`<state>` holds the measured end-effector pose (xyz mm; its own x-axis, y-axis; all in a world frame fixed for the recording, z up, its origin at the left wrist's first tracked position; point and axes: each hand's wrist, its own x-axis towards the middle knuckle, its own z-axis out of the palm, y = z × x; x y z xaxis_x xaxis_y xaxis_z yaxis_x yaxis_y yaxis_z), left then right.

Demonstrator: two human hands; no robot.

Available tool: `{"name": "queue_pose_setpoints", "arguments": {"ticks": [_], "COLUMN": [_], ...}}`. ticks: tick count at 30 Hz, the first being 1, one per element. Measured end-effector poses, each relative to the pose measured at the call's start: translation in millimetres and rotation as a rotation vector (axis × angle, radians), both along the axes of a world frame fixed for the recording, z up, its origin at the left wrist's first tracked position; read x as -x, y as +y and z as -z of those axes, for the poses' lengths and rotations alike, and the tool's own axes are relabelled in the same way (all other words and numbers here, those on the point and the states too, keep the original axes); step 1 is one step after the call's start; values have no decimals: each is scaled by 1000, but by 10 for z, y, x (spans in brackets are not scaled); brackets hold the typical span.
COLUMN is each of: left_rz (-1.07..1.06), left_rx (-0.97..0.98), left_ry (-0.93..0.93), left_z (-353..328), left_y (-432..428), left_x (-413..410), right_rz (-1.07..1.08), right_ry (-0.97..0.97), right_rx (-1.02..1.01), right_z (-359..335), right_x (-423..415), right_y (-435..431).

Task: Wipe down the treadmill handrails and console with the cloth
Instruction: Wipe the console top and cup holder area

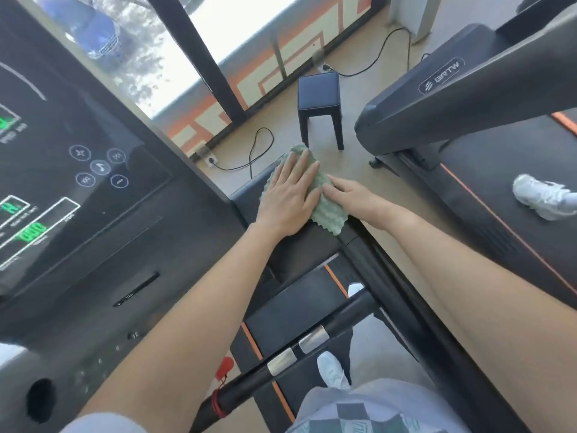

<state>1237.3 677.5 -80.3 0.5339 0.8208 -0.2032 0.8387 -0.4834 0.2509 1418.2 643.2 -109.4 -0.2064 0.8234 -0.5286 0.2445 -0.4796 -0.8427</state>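
A green ribbed cloth (329, 210) lies on the black right handrail (299, 248) of the treadmill, past the console's edge. My left hand (288, 195) lies flat on the cloth with the fingers spread, pressing it onto the rail. My right hand (351, 195) rests on the cloth's right side, fingertips on the fabric. The console (71, 189) with lit green digits and round touch buttons fills the left of the view. A black front grip bar (312, 342) with silver sensor plates runs below my arms.
A black stool (320, 104) stands on the floor beyond the rail. A second treadmill (468, 98) is at the right, with another person's white shoe (543, 195) on its belt. Power cables (259, 151) trail to wall sockets. A red safety clip (224, 368) hangs near the bar.
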Motion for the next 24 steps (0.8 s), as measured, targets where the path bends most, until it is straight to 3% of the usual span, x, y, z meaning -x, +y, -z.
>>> {"name": "queue_pose_setpoints", "arguments": {"ticks": [3, 10, 15, 17, 21, 24], "left_rz": [23, 215, 356, 338, 235, 121], "left_rx": [27, -73, -124, -110, -63, -26], "left_ry": [29, 305, 190, 176, 157, 162], "left_z": [-61, -86, -30, -21, -16, -20], "left_y": [264, 387, -193, -307, -198, 28], "left_x": [-43, -425, -409, -313, -138, -52], "right_rz": [31, 95, 93, 67, -67, -112], "right_ry": [162, 217, 254, 155, -230, -310], "right_rx": [60, 118, 146, 123, -42, -165], "right_z": [33, 222, 307, 294, 124, -112], "right_x": [-77, -191, -314, -321, -261, -99], "right_y": [24, -273, -763, -857, -670, -312]}}
